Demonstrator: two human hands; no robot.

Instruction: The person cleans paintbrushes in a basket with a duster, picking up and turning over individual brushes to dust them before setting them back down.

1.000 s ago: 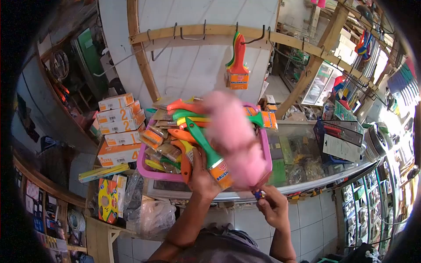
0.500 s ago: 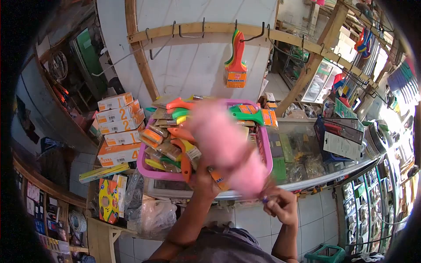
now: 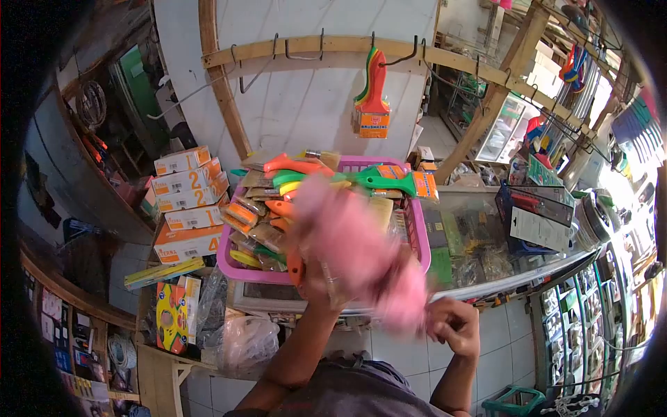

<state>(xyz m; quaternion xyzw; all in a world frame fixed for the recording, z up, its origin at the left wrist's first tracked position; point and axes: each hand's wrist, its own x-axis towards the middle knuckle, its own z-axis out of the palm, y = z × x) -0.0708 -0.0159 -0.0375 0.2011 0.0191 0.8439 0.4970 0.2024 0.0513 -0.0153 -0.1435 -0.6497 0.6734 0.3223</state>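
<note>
My right hand (image 3: 455,328) is closed at the lower end of a fluffy pink duster (image 3: 351,233), which is smeared by motion. The duster stretches up and left across the front of a pink plastic basket (image 3: 236,276). My left hand (image 3: 318,281), at the basket's front edge, is closed around a packaged paintbrush (image 3: 335,285), partly hidden by the duster. Many paintbrushes with orange, green and yellow handles are heaped in the basket. A green-handled paintbrush (image 3: 396,182) lies across its back right rim.
Orange and white boxes (image 3: 184,191) are stacked left of the basket. Packaged paintbrushes (image 3: 374,97) hang from a hook on the wooden rail (image 3: 306,45). The glass counter (image 3: 479,208) holds a dark blue box (image 3: 511,222) at right. Clear plastic bags (image 3: 246,340) lie at front left.
The pink duster has swept slightly left and down over my left hand. The paintbrush in my left hand has turned more upright. My right hand has shifted slightly right.
</note>
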